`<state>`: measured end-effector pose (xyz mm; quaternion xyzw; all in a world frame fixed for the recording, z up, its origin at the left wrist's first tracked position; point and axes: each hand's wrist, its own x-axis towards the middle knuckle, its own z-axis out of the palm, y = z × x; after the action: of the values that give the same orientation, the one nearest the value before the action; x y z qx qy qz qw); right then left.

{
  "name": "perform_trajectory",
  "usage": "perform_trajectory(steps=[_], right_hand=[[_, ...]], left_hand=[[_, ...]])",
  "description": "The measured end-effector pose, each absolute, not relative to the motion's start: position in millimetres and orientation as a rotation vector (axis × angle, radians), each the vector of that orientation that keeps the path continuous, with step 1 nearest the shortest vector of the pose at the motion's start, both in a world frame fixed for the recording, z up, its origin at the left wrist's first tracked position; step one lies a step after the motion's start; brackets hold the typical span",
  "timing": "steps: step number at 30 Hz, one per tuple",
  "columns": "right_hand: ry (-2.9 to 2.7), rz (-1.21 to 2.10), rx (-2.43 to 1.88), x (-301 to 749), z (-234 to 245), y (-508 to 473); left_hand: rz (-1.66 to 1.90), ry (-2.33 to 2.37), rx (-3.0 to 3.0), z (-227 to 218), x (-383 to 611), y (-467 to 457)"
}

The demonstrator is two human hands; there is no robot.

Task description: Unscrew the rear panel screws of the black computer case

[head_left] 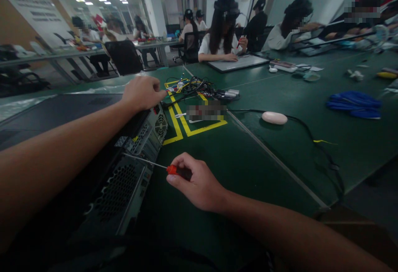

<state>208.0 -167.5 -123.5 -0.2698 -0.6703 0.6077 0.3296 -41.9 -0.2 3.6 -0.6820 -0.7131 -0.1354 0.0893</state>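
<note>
pointing left at computer case (146, 142), long axis crosswise: screwdriver (171, 169), right grip (200, 183) clamped round handle (184, 173), left grip (143, 93) unclear

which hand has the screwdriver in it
The right hand: it grips the red-and-dark screwdriver, whose shaft points toward the computer case. The left hand, up by the case's far end, shows no tool.

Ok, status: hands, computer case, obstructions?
Right hand grips screwdriver, tip at rear of computer case. Left hand at its far corner. Cables beyond, clear of screwdriver.
</note>
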Motion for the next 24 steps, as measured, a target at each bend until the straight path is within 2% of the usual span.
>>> perform_trajectory(steps=[24], right_hand=[[-1.837, 1.503, -0.755, 211.6, -120.4, -165.8]], left_hand=[[-0.402, -2.104, -2.04, 4.6, -41.3, -3.0]])
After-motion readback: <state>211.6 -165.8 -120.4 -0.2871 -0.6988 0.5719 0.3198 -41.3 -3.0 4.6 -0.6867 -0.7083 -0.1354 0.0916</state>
